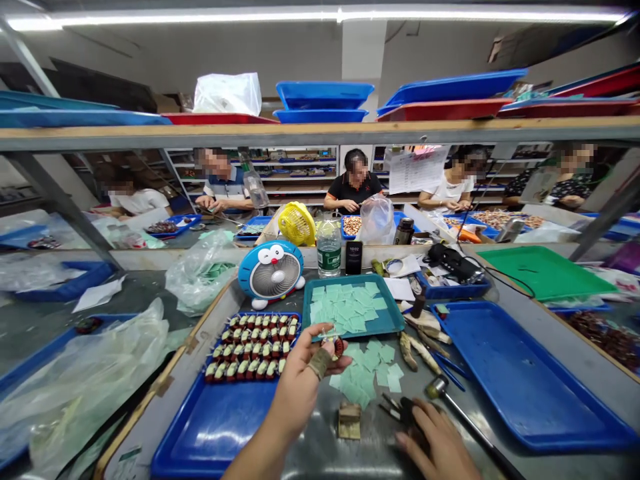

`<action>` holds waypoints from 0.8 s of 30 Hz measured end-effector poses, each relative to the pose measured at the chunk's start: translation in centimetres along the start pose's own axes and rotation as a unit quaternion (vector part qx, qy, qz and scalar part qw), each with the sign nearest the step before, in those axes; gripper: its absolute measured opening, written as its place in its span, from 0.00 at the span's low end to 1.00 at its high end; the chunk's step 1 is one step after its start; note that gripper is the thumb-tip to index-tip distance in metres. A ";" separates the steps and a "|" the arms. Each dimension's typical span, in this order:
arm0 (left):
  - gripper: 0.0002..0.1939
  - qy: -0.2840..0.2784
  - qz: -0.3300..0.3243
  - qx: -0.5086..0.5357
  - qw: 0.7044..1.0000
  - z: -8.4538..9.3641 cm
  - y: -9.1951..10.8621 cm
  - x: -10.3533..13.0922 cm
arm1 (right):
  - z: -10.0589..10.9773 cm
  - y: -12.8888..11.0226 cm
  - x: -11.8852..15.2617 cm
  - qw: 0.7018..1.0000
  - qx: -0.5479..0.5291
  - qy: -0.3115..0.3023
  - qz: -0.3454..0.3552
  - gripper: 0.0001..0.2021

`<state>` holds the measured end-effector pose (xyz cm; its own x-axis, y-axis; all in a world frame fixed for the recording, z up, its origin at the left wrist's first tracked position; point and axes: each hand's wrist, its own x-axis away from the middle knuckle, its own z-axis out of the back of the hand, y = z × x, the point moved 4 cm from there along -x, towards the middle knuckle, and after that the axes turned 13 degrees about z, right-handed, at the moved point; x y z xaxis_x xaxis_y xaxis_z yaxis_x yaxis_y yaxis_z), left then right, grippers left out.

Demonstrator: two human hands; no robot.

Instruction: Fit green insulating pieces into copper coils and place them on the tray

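My left hand (305,373), with a brownish wrap around its thumb, is closed on a small dark red wound ring coil (339,347). It is raised above the bench, by the near edge of a teal tray (399,320). Pale green paper squares (363,377) lie in that tray and loose on the bench. At the lower right, my right hand (437,437) has its fingers around the black handles of pliers (407,415), whose jaws point left. The fingers partly hide the handles. Between my hands stands a small metal-and-wood block (349,421).
Rows of coils with pale tops (250,350) fill the far part of a blue tray (200,433) at left. At right are a hammer (465,413), blue-handled pliers (450,370) and another blue tray (530,387). A fan (275,273) and bottle (329,250) stand behind; co-workers sit opposite.
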<state>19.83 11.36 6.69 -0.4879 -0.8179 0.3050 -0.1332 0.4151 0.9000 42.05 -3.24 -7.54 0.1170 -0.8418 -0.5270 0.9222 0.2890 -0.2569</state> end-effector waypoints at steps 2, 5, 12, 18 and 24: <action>0.24 -0.003 0.009 0.005 1.000 0.4 -0.3 -0.1 | -1.4 1.1 2.9 0.998 0.059 -0.013 -0.001 0.17; 0.22 0.000 0.012 0.010 1.000 0.5 -0.7 0.0 | -2.1 1.7 4.2 0.995 0.095 -0.024 -0.017 0.18; 0.20 0.036 -0.011 -0.022 0.999 1.0 -1.0 1.0 | 1.4 1.7 2.9 0.958 -0.206 0.054 -0.191 0.15; 0.18 0.019 -0.018 -0.107 0.994 0.2 -2.2 2.1 | 5.5 -2.6 -1.3 0.700 -0.617 -0.080 -0.350 0.26; 0.18 0.014 -0.044 -0.154 0.987 -0.4 -2.6 3.6 | 10.7 -4.6 -8.2 0.960 -0.207 -0.182 -0.042 0.10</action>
<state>18.79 7.18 5.58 -0.4619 -0.8576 0.2263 0.0962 0.2052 0.9740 40.82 -2.50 6.59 0.2387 -0.9521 -0.1909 0.7169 0.3054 -0.6268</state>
